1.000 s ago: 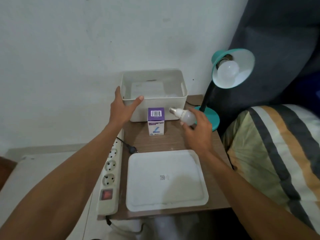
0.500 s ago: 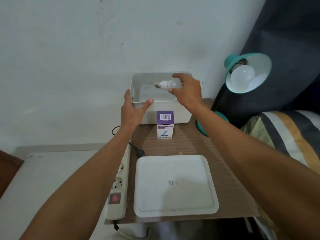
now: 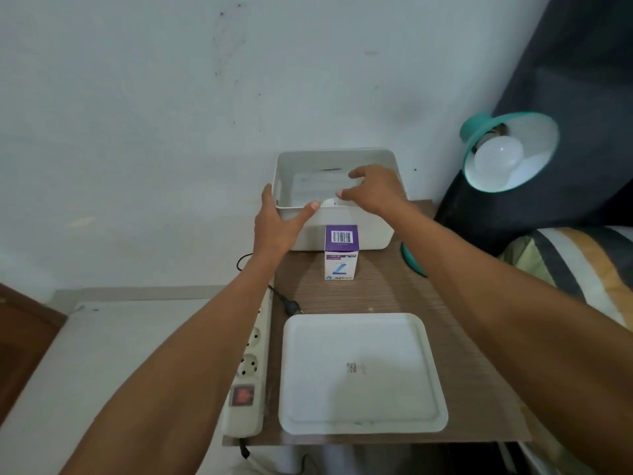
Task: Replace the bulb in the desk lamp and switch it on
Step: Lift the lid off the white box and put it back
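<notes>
My left hand (image 3: 274, 228) grips the near-left corner of the white bin (image 3: 383, 231): the thumb lies along the front rim, the other fingers wrap the left wall. My right hand (image 3: 376, 192) hovers over the bin's open top, its fingers (image 3: 356, 173) loosely spread and holding nothing. Just beneath the right thumb, a small white rounded shape, the old bulb (image 3: 328, 202), shows inside the bin against the near wall; most of it is hidden by the rim. The bin stands at the far edge of the wooden table (image 3: 376, 296), its back close to the wall (image 3: 171, 114).

The purple-and-white bulb box (image 3: 341, 252) stands upright, touching or just in front of the bin's front wall; I cannot tell which. The white tray (image 3: 359, 371) lies flat near the table's front edge, well apart from the box, with a strip of bare wood between them. A power strip (image 3: 250, 365) runs along the table's left edge, its red switch (image 3: 243, 395) nearest me, and a black plug (image 3: 291, 305) lies loose just beyond the tray's far-left corner.

At the right, the teal desk lamp (image 3: 479, 128) tilts its shade toward me with a white bulb (image 3: 498, 156) seated in it, unlit; its base (image 3: 412, 260) rests at the table's right edge, beside a striped pillow (image 3: 582, 265).
</notes>
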A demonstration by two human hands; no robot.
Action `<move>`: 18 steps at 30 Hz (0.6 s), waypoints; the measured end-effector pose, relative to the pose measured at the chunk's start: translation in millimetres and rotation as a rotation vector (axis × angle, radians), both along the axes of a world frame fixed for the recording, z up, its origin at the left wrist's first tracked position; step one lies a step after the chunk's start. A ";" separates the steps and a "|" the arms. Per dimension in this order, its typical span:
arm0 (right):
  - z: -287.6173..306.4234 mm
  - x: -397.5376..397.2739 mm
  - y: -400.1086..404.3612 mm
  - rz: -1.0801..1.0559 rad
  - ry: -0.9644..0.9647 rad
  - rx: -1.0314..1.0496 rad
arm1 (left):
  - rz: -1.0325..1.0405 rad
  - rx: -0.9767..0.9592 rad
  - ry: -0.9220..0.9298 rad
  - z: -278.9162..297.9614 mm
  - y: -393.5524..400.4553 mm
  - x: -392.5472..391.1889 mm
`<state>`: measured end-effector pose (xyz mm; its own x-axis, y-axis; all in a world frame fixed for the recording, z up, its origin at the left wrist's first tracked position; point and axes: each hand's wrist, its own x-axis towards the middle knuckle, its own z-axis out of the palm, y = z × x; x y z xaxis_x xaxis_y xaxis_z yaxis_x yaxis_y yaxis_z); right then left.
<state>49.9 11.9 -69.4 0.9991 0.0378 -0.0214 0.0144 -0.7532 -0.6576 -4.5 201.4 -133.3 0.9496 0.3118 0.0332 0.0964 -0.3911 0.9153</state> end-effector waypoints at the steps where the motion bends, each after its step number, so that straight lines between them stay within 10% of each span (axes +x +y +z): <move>1: 0.1 -5.9 -3.3 -0.026 -0.068 0.031 | 0.017 -0.008 0.026 0.8 0.5 -0.9; 8: -14.8 -76.6 -32.2 -0.142 -0.486 0.116 | 0.094 0.066 0.004 -0.5 -18.5 -58.3; 18: -86.1 -211.0 -74.8 -0.265 -0.012 0.087 | 0.038 0.177 0.198 -36.8 -42.8 -190.9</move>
<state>-161.2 -62.9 -155.4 0.9745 -0.2237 -0.0174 -0.1672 -0.6723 -0.7212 -195.4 158.6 -170.2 0.9306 0.3536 -0.0948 0.2847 -0.5361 0.7947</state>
